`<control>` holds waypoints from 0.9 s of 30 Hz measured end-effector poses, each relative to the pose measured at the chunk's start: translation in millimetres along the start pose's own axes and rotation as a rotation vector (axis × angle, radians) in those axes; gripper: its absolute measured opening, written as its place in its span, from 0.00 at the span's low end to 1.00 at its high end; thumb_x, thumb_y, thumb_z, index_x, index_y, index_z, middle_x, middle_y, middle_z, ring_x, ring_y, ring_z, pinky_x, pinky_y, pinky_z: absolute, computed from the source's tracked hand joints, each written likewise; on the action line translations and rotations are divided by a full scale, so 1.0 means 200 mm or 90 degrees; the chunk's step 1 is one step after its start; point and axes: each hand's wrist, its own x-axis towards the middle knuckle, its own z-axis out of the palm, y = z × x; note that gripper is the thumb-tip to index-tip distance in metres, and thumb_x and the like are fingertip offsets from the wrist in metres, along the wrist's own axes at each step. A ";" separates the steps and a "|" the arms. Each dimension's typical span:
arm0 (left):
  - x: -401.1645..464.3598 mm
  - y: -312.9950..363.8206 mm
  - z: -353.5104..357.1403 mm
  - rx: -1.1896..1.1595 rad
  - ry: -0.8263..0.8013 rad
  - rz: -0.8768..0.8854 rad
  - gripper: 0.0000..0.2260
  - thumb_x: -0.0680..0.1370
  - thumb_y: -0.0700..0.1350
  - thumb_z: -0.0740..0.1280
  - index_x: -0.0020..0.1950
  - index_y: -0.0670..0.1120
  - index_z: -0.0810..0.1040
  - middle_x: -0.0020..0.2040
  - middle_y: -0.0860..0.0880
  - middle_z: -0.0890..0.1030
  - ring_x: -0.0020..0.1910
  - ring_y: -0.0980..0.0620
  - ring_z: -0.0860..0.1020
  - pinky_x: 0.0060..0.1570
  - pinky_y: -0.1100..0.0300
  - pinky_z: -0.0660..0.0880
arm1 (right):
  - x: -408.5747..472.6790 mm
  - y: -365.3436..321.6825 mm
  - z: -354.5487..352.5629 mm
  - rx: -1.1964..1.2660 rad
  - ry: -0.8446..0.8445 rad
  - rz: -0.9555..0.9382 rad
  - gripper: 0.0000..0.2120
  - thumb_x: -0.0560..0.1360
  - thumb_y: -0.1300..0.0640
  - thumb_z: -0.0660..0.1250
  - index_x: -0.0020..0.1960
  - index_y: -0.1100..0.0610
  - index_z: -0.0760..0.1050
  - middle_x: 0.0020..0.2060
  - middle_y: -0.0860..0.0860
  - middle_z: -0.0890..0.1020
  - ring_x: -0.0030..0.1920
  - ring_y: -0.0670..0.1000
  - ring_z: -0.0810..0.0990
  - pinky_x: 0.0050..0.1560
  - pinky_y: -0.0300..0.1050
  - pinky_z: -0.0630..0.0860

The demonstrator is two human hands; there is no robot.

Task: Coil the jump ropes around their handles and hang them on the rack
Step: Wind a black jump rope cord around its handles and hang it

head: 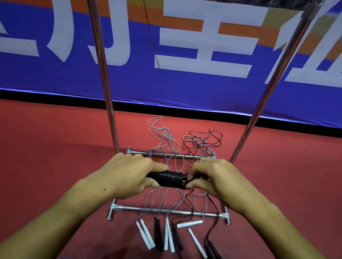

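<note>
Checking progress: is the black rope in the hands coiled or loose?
Coiled: the black rope wraps its handles in tight turns; both hands grip its ends.

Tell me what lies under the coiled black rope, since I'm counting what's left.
Loose grey and black cords cross the rack's base bars; the hands hide some.

Both arms reach forward, close together; the left hand [131,175] curls its fingers tight, knuckles up; the right hand [213,178] pinches with thumb and fingertips.
</note>
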 end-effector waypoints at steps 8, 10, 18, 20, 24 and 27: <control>-0.04 0.01 -0.06 -0.078 -0.139 0.133 0.19 0.84 0.54 0.67 0.69 0.75 0.69 0.46 0.61 0.81 0.43 0.64 0.74 0.52 0.56 0.75 | 0.00 0.03 -0.04 0.307 -0.133 0.042 0.11 0.67 0.52 0.84 0.42 0.52 0.84 0.41 0.49 0.80 0.43 0.51 0.80 0.46 0.49 0.77; -0.04 0.00 -0.06 -0.142 -0.171 0.158 0.20 0.84 0.52 0.68 0.68 0.75 0.71 0.48 0.61 0.81 0.45 0.59 0.75 0.54 0.54 0.75 | -0.01 0.04 -0.06 0.396 -0.166 0.045 0.10 0.69 0.57 0.83 0.43 0.60 0.84 0.42 0.53 0.82 0.40 0.55 0.81 0.42 0.53 0.78; -0.08 -0.05 -0.11 -0.507 -0.190 0.230 0.16 0.84 0.38 0.69 0.68 0.53 0.81 0.41 0.48 0.77 0.39 0.54 0.72 0.38 0.53 0.70 | -0.01 0.00 -0.07 0.689 -0.088 0.085 0.02 0.71 0.65 0.74 0.41 0.60 0.85 0.35 0.58 0.83 0.33 0.50 0.83 0.37 0.38 0.79; -0.09 -0.06 -0.12 -0.531 -0.171 0.233 0.17 0.83 0.38 0.69 0.69 0.53 0.81 0.42 0.45 0.78 0.40 0.54 0.73 0.39 0.53 0.71 | -0.01 -0.02 -0.07 0.758 -0.074 0.087 0.01 0.72 0.64 0.73 0.43 0.60 0.82 0.32 0.57 0.82 0.28 0.48 0.80 0.31 0.36 0.77; -0.10 -0.08 -0.10 -0.598 -0.106 0.224 0.19 0.83 0.39 0.70 0.71 0.55 0.80 0.40 0.46 0.78 0.38 0.52 0.73 0.35 0.57 0.72 | 0.01 -0.03 -0.03 0.791 -0.019 0.048 0.13 0.72 0.48 0.79 0.46 0.55 0.80 0.32 0.57 0.78 0.25 0.49 0.76 0.28 0.38 0.75; -0.08 -0.09 -0.07 -0.656 -0.049 0.202 0.20 0.82 0.40 0.71 0.72 0.57 0.80 0.39 0.48 0.79 0.36 0.48 0.72 0.31 0.58 0.71 | 0.02 -0.07 0.03 0.766 0.160 0.070 0.12 0.74 0.44 0.75 0.43 0.52 0.81 0.30 0.53 0.77 0.23 0.48 0.72 0.24 0.37 0.70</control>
